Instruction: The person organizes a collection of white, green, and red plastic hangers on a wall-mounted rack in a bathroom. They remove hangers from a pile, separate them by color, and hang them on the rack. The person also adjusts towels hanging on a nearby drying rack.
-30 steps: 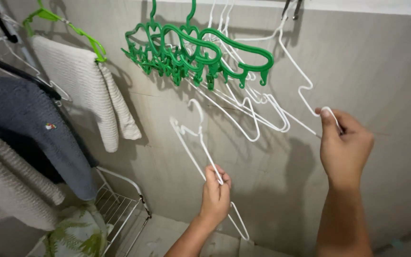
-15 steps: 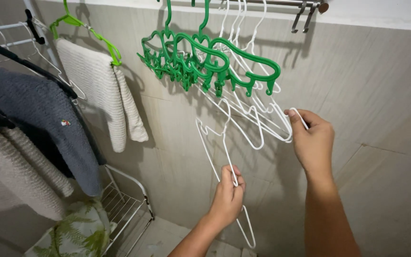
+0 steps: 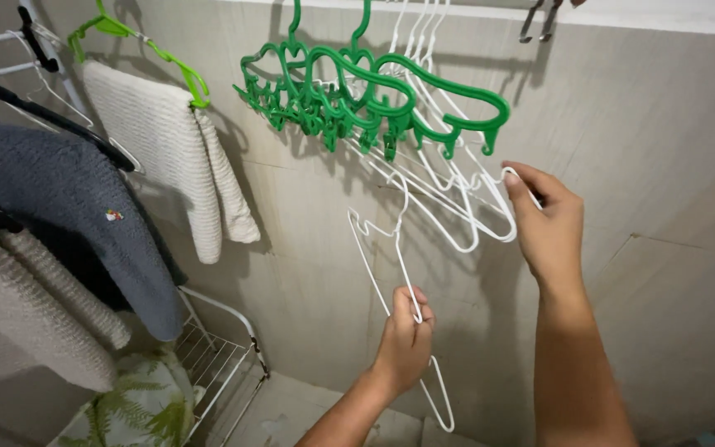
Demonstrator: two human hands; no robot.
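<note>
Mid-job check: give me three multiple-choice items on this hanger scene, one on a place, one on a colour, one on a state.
1. Where is the left hand?
A. On the separate white wire hanger
B. On the dark grey garment
C. On the wire rack

2. What colour are the plastic hangers bunched on the rail?
A. Blue
B. Green
C. Red

3. What is the right hand doing?
A. Hanging open, touching nothing
B. Holding a towel
C. Pinching the end of the hanging white hangers

Answers: 1 A, its fingers are closed round that hanger's wire. 2 B, they are plainly green. 3 C, its fingertips meet on the white wire end.
</note>
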